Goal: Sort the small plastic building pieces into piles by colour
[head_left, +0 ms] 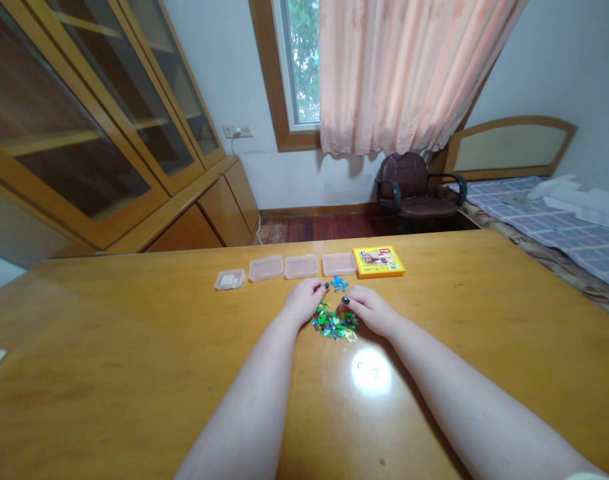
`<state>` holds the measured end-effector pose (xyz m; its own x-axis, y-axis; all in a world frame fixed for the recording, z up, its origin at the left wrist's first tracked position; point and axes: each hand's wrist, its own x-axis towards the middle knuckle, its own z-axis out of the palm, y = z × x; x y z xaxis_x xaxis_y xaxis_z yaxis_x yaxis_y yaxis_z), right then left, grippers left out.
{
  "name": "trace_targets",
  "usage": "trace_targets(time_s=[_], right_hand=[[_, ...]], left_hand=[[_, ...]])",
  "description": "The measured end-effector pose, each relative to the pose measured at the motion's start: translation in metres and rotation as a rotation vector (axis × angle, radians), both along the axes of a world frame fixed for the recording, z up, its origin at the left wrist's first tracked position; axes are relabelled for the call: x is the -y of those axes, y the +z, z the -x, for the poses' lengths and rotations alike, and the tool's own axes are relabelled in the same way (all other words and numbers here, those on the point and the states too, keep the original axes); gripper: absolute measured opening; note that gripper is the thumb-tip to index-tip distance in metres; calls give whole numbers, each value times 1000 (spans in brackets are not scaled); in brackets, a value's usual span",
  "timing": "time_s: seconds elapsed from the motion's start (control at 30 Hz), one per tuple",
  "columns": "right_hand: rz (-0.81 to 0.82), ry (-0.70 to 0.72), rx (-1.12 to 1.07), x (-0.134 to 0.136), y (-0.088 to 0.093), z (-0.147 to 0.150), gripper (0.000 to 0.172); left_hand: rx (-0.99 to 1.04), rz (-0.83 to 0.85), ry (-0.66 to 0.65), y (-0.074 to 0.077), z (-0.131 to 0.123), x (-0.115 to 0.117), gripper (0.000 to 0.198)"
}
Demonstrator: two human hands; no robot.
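My left hand (pixel 304 300) and right hand (pixel 369 308) flank the pile of small coloured bricks (pixel 334 325) on the desk (pixel 134 347), fingertips touching it, each grip loosely curled, and I cannot tell whether either holds a piece.

Glossy varnished wood table (pixel 134 347), small plastic bricks (pixel 334 325), clear plastic boxes (pixel 300 266).

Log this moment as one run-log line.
left hand: at brick pile | right hand: at pile | blue bricks: beyond pile | trays, yellow box: farther back
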<state>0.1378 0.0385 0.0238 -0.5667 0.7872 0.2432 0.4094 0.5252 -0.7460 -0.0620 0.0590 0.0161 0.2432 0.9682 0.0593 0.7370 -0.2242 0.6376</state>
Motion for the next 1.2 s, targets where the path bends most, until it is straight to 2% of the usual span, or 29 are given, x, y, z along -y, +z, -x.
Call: trace_targets(time_s=[0.07, 0.23, 0.3, 0.37, 0.53, 0.6, 0.73, 0.8, 1.0, 1.07, 1.2], right_hand=[[10, 16, 13, 1, -1, 1, 41], [83, -190, 31, -1, -6, 0, 41], [120, -217, 1, -1, -7, -1, 41], [110, -183, -23, -1, -7, -1, 41], [62, 5, -30, 2, -4, 0, 49], [49, -1, 1, 2, -2, 1, 49], [-10, -130, 65, -1, -2, 1, 45], [-26, -150, 49, -2, -2, 0, 45], [25, 52, -4, 2, -3, 0, 50], [24, 21, 25, 1, -3, 1, 47], [21, -150, 70, -2, -3, 1, 41]], left_hand=[[-2, 11, 4, 0, 0, 0, 30], [11, 13, 7, -1, 0, -1, 30], [11, 16, 5, -3, 0, -1, 30], [7, 14, 1, -3, 0, -2, 31], [-3, 24, 2, -2, 0, -1, 30], [-2, 33, 7, 0, 0, -1, 30], [1, 21, 5, 0, 0, -1, 30], [2, 14, 3, -1, 0, -1, 30], [7, 12, 13, -3, 0, -1, 30], [7, 13, 12, -4, 0, -1, 29], [9, 10, 8, -3, 0, -1, 29]])
